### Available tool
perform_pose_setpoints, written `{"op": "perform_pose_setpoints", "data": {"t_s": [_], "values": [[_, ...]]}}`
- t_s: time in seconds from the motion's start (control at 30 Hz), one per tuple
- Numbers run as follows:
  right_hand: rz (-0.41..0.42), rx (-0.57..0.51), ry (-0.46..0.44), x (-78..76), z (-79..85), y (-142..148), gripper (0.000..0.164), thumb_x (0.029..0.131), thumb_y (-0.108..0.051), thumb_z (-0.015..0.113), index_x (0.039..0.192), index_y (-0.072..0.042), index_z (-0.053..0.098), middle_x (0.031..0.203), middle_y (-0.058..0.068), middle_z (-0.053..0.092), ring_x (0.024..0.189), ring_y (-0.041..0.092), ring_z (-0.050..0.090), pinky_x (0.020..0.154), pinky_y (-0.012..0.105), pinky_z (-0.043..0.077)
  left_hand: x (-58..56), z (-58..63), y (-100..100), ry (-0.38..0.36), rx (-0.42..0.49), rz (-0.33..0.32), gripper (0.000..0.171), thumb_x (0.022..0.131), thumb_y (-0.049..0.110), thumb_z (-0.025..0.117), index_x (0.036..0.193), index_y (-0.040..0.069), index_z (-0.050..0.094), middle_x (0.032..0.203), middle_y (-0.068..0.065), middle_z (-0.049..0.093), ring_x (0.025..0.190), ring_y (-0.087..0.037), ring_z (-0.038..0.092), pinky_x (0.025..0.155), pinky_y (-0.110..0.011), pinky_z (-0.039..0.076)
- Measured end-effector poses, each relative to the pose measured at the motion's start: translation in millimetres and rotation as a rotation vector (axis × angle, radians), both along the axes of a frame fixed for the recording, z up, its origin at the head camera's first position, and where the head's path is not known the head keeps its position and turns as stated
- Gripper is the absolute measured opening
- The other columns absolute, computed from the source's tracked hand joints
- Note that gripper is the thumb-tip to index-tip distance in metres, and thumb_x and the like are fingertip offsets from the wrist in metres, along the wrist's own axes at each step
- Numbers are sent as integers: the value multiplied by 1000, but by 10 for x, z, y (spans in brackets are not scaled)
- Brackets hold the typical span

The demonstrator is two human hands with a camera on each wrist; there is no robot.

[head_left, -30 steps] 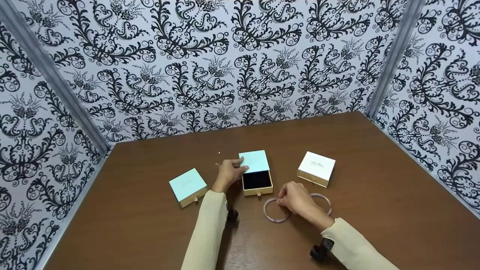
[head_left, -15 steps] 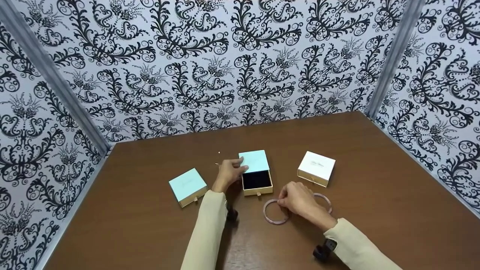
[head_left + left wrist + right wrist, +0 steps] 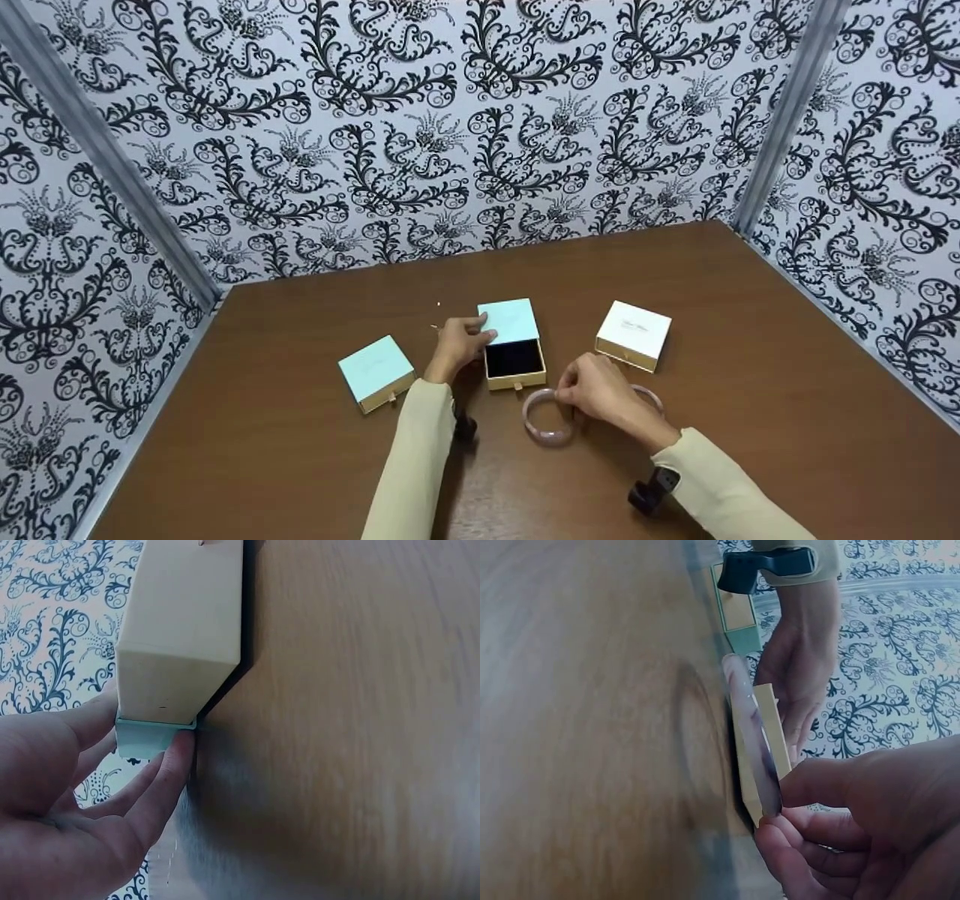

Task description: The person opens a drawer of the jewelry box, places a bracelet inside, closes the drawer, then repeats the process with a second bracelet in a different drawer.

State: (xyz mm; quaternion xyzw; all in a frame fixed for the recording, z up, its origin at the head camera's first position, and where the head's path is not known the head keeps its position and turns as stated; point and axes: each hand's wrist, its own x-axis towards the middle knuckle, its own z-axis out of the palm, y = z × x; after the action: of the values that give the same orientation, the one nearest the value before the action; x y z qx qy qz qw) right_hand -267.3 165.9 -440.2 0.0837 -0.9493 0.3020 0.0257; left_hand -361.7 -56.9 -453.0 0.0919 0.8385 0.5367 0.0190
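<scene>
My right hand (image 3: 600, 386) pinches a pale purple bangle (image 3: 527, 420) between thumb and fingertips; in the right wrist view the bangle (image 3: 751, 727) is seen nearly edge-on, tilted above the table. My left hand (image 3: 459, 345) holds the turquoise sleeve (image 3: 511, 319) of a jewelry box at its left side. The box's gold drawer (image 3: 516, 382) is pulled out toward me and shows a black lining. In the left wrist view, fingers (image 3: 171, 769) lie along the sleeve (image 3: 146, 739). A second bangle (image 3: 651, 396) lies partly hidden behind my right hand.
A closed turquoise box (image 3: 375, 369) stands to the left, a closed white box (image 3: 634, 330) to the right. Two tiny white bits lie on the brown table (image 3: 315, 472) behind my left hand. Patterned walls (image 3: 450, 135) enclose the back and sides.
The bangle in my right hand has come up slightly and tilted, its far edge lifting off the table. My left hand stays in place on the box.
</scene>
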Motion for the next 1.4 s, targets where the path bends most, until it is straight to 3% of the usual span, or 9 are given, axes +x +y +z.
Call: {"op": "perform_pose_setpoints", "data": {"t_s": [0.2, 0.47, 0.67, 0.9, 1.13, 1.27, 1.4], "values": [[34, -65, -14, -58, 38, 17, 18, 82, -10, 73, 65, -8, 76, 60, 7, 71, 46, 4, 53, 52, 22, 43, -19, 9, 20, 5, -23, 11, 43, 97, 10, 66, 138, 2, 58, 131, -24, 65, 110, -31, 69, 80, -35, 60], [-77, -56, -31, -121, 131, -110, 16, 84, -12, 72, 68, -11, 77, 71, -2, 74, 63, 9, 57, 63, 26, 47, -16, -14, -9, 46, -54, 19, 42, 97, 11, 67, 137, 1, 59, 131, -23, 65, 112, -32, 68, 83, -35, 59], [-115, -32, 18, -198, 183, -200, 14, 81, -12, 73, 67, -13, 77, 74, -2, 75, 66, 12, 59, 65, 30, 49, -19, -17, -5, 60, -45, 22, 42, 96, 11, 68, 136, 0, 59, 129, -24, 65, 108, -29, 69, 79, -31, 58], [-154, -26, -13, -336, 207, -261, 16, 81, -12, 72, 66, -12, 76, 69, -2, 72, 61, 12, 56, 62, 28, 46, 9, -4, 7, 17, -4, 27, 43, 96, 10, 68, 137, 2, 59, 129, -25, 65, 104, -30, 71, 74, -31, 59], [-216, 33, -12, -477, 173, -344, 25, 82, -17, 73, 57, -14, 72, 67, -1, 71, 66, 16, 58, 69, 36, 52, 8, 2, -12, -52, 33, 26, 44, 97, 11, 66, 139, 4, 58, 135, -24, 62, 82, -13, 65, 64, -24, 51], [-241, 49, -11, -515, 149, -380, 32, 82, -20, 76, 52, -13, 67, 64, 0, 70, 68, 18, 59, 71, 40, 54, 2, -1, -5, -61, 42, 17, 45, 97, 11, 66, 140, 4, 56, 137, -24, 60, 88, -13, 65, 68, -24, 53], [-245, 37, -21, -538, 148, -402, 38, 83, -19, 76, 48, -13, 62, 57, -1, 66, 64, 19, 61, 63, 37, 51, -3, 3, 1, -80, 50, 17, 46, 97, 11, 66, 141, 5, 55, 139, -22, 60, 94, -17, 67, 71, -25, 54]]}}
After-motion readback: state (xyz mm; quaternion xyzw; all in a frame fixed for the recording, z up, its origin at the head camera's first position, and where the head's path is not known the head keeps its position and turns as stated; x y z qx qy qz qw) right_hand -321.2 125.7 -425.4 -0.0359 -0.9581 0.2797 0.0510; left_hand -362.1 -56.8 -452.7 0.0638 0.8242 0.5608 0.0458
